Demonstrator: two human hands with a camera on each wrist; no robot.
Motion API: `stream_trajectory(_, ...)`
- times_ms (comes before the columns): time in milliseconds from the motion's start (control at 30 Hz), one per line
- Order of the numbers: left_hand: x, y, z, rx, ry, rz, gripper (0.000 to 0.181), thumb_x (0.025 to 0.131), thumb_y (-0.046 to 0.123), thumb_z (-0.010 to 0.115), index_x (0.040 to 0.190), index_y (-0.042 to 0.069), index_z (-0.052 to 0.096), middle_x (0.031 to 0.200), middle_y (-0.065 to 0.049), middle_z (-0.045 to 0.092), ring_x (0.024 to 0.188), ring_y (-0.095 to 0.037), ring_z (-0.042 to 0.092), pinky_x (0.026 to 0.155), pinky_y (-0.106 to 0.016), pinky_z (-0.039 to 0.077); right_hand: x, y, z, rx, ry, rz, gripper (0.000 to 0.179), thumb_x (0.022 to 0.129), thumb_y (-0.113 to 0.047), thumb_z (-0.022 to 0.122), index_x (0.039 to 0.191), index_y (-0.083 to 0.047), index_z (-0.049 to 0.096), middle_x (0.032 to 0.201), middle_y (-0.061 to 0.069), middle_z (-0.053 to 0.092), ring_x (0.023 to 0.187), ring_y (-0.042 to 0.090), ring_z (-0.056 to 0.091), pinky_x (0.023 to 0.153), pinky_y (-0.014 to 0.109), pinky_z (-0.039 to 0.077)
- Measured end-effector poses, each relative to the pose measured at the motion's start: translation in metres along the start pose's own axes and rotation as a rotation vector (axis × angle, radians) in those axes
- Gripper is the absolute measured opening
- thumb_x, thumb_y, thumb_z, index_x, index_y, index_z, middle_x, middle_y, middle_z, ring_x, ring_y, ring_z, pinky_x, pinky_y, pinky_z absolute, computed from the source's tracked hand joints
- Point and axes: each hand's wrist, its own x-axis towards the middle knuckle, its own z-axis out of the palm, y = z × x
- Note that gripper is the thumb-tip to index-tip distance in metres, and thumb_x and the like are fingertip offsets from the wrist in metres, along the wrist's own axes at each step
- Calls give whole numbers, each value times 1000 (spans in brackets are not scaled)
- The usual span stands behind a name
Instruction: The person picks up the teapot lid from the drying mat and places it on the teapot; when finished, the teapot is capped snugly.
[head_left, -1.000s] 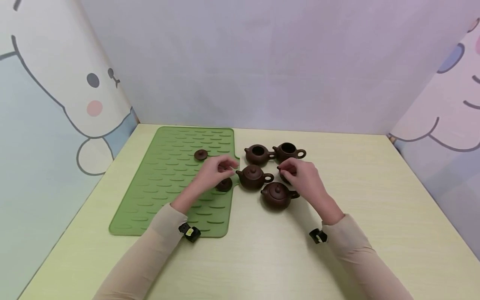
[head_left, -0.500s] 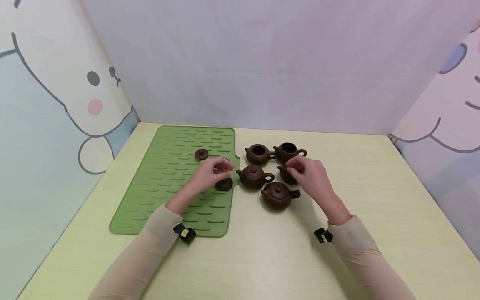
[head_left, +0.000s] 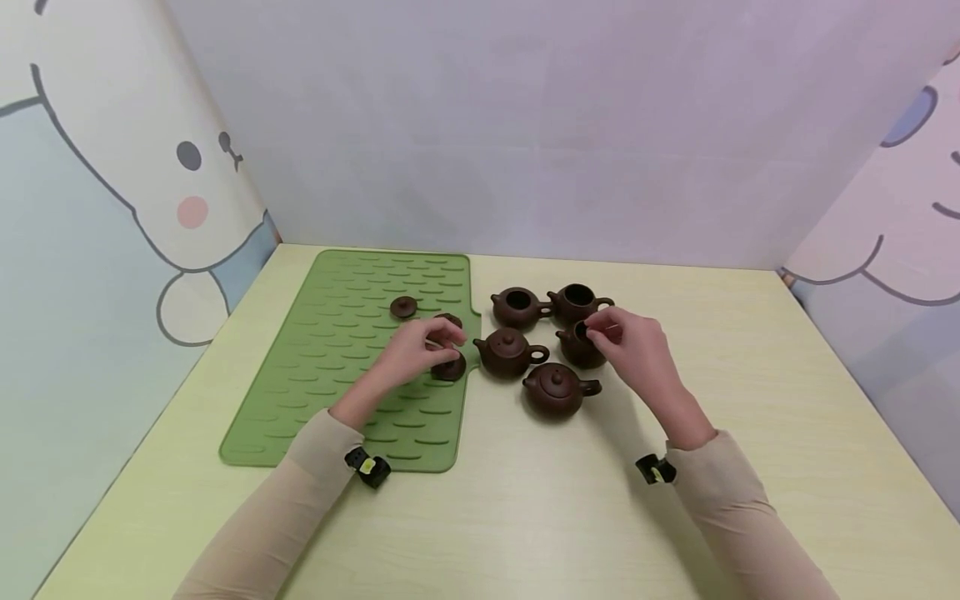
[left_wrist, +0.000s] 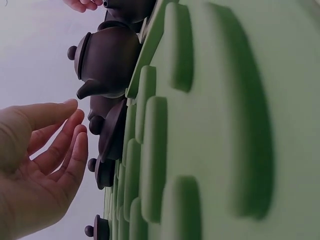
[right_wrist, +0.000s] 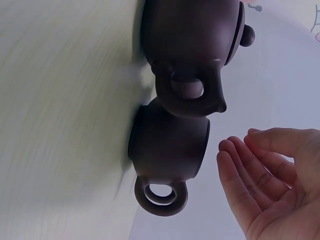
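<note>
My left hand (head_left: 411,354) hovers above the green mat with loosely bent fingers and nothing in them. Under and beside it are dark brown teapot lids: one close below (head_left: 448,368), one partly hidden behind the fingers (head_left: 448,318) and one farther back (head_left: 403,307). My right hand (head_left: 637,346) is in the air by a lidless teapot (head_left: 581,350); the right wrist view shows its fingers (right_wrist: 232,170) apart from that pot, with nothing held. Two lidded teapots stand between the hands, one in the middle (head_left: 504,357) and one nearer me (head_left: 553,396).
Two more lidless teapots, a left one (head_left: 513,315) and a right one (head_left: 573,312), stand at the back. The ridged green mat (head_left: 322,400) covers the left part of the pale wooden table (head_left: 525,517). A plain wall (head_left: 517,167) rises behind.
My right hand has drawn right, away from the nearby teapot, so its open mouth now shows. My left hand has shifted slightly left, uncovering more of the lid behind it.
</note>
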Motion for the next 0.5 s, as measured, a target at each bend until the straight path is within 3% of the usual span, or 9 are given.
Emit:
stream_trajectory(167,-1,-3,0,6,-7,-8,22,92,7,70,114,4,69,114,-11,71,100,-23,67,91,-39,58,-1,2,-4,8,16,13,14,94,-8,66,105,-4,72,102,15,76,91,33,74,78,47,59)
stream_trajectory(367,-4,-5,0,14,-9,-20,23,91,5,71,114,3,69,114,-12,70,98,-23,66,89,-38,58,-2,5,-7,8,47,13,13,93,-8,67,104,-4,73,100,15,76,91,33,75,74,41,59)
stream_trajectory(500,-4,-6,0,11,-16,-19,23,90,1,71,113,1,69,113,-15,70,97,-24,66,86,-35,59,-3,10,-10,14,58,26,13,94,-8,66,105,-3,72,100,17,76,92,35,74,76,47,62)
